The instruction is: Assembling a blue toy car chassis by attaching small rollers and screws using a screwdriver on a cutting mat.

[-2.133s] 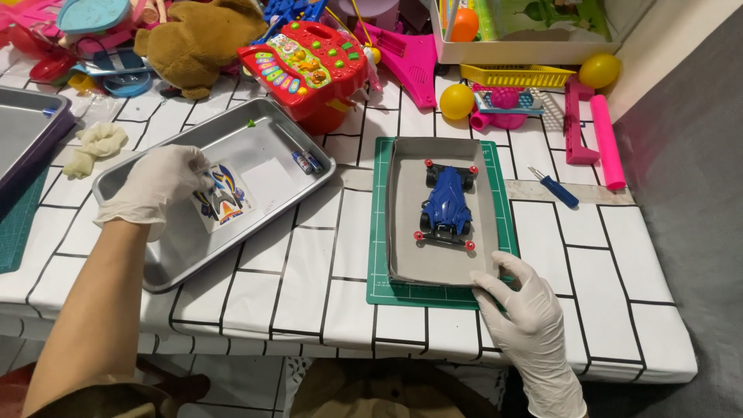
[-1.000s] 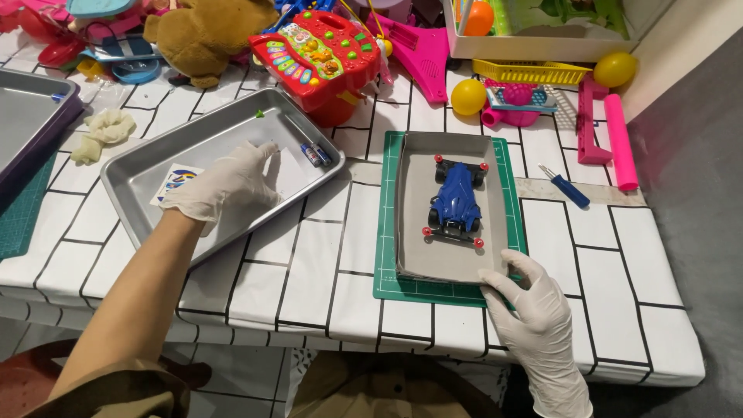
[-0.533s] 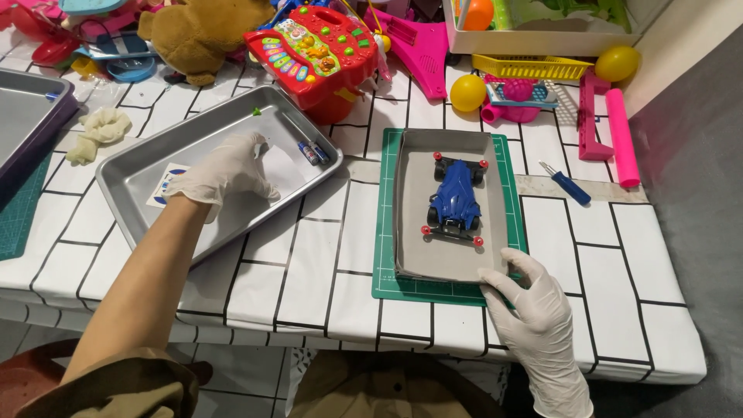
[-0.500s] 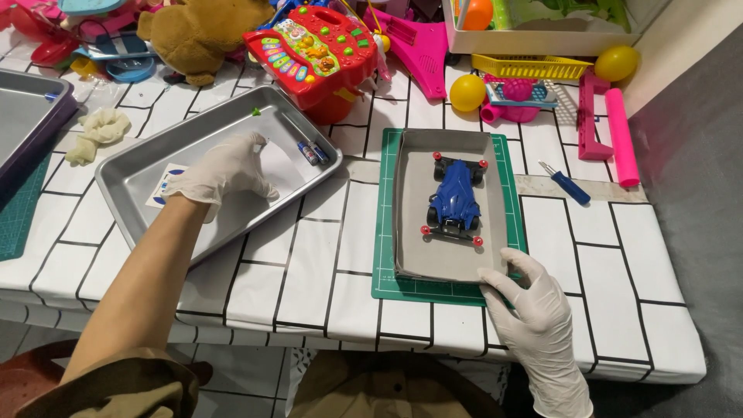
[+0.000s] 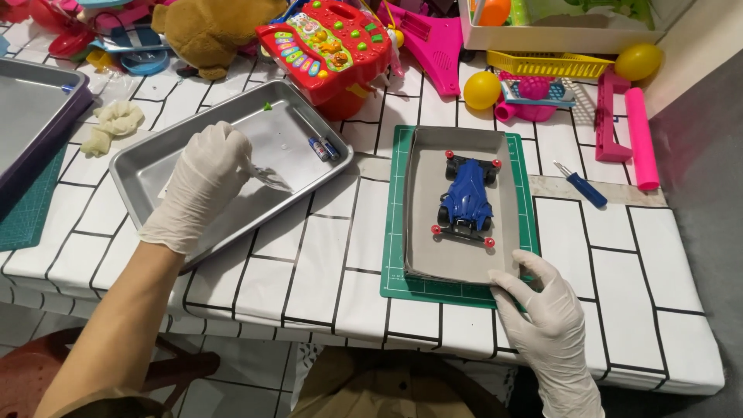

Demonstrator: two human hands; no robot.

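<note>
My left hand [image 5: 203,186], in a white glove, hovers inside a silver baking tray [image 5: 302,116], fingers curled on a thin metal tool [image 5: 272,179] whose tip points right. A white sheet lies mostly hidden under that hand. Two small blue cylinders [image 5: 323,148] rest further right in the tray. A blue toy race car [image 5: 467,200] with red wheel hubs sits in a shallow grey tray [image 5: 433,255] on a green cutting mat [image 5: 395,232]. My gloved right hand [image 5: 546,317] lies flat at the near right corner of the grey tray, fingers spread.
A blue-handled screwdriver [image 5: 584,190] lies right of the mat. At the back stand a red toy [image 5: 329,42], a brown plush [image 5: 209,27], yellow balls [image 5: 481,89] and pink plastic parts [image 5: 641,135]. Another metal tray [image 5: 31,108] and crumpled pale material [image 5: 116,124] sit left.
My left hand came off the sheet in the silver tray, moved right, then settled over it with a thin tool in its fingers. The right hand and the car stayed put.
</note>
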